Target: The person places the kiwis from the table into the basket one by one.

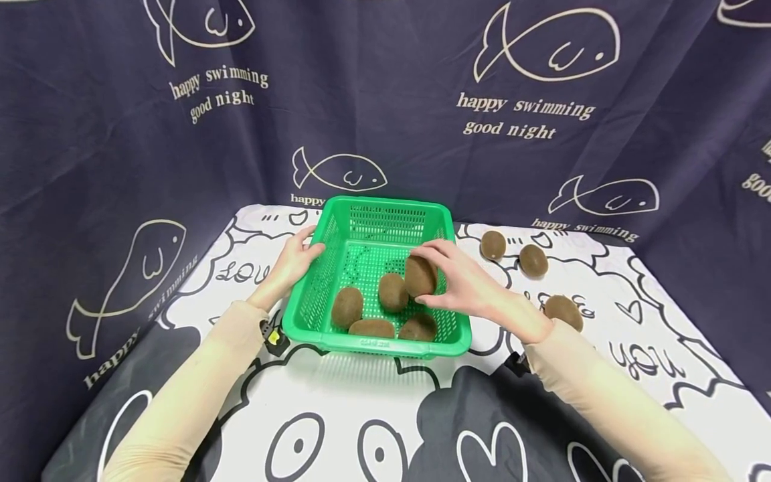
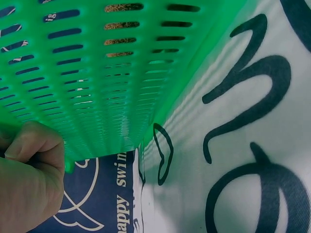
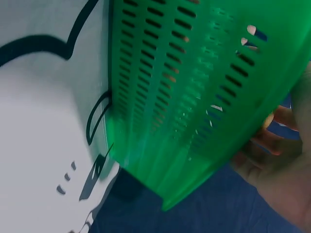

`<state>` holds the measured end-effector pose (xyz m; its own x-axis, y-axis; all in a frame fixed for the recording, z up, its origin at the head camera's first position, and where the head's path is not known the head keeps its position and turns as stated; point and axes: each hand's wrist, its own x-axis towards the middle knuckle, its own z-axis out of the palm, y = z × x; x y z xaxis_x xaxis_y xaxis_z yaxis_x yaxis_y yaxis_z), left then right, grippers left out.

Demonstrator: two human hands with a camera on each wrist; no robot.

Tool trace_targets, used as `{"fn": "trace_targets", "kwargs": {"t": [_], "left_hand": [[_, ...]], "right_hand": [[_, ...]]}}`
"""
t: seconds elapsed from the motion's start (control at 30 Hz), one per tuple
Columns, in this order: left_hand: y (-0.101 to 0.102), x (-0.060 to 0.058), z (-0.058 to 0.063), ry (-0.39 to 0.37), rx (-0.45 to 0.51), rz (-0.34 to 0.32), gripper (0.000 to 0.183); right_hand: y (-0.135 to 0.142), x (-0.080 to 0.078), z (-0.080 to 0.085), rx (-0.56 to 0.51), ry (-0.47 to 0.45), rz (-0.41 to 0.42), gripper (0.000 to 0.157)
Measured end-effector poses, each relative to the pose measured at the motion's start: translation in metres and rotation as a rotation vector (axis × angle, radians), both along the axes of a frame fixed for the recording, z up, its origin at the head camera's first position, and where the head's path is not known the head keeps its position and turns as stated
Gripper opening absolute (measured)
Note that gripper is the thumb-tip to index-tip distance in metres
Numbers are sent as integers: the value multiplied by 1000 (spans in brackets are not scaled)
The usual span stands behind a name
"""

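Observation:
A green plastic basket (image 1: 385,346) with slotted walls stands on the table. My left hand (image 1: 294,260) grips its left rim, and the left wrist view shows that hand's curled fingers (image 2: 41,141) at the slotted wall. Over the basket's right side, my right hand (image 1: 470,280) holds a brown kiwi (image 1: 419,276) between thumb and fingers. Below and around it lie several other kiwis: one (image 1: 393,292) right beside the held one, another (image 1: 347,308) at the left, and two (image 1: 371,328) (image 1: 418,327) along the near wall. In the right wrist view the basket wall hides most of the held kiwi.
Three loose kiwis lie on the table right of the basket: one (image 1: 493,246) and another (image 1: 533,261) farther back, a third (image 1: 563,312) by the right forearm. The tablecloth (image 1: 337,402) has black-and-white drawings. A dark blue curtain (image 1: 409,100) hangs behind and at the sides.

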<state>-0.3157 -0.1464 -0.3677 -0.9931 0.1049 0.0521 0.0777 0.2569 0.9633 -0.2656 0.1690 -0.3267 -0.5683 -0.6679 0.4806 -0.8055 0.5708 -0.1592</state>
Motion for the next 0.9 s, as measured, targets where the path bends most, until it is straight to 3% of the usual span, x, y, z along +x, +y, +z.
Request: {"fn": "trace_targets", "kwargs": {"t": [0.27, 0.73, 0.9], "left_hand": [[1, 1, 2, 2, 9, -1, 51], [0, 2, 1, 1, -11, 7, 53], [1, 5, 8, -19, 12, -9, 53]], "right_hand": [[-22, -1, -6, 43, -13, 69, 66], [-46, 1, -10, 106, -65, 66, 67], [-50, 0, -11, 114, -76, 47, 67]]}}
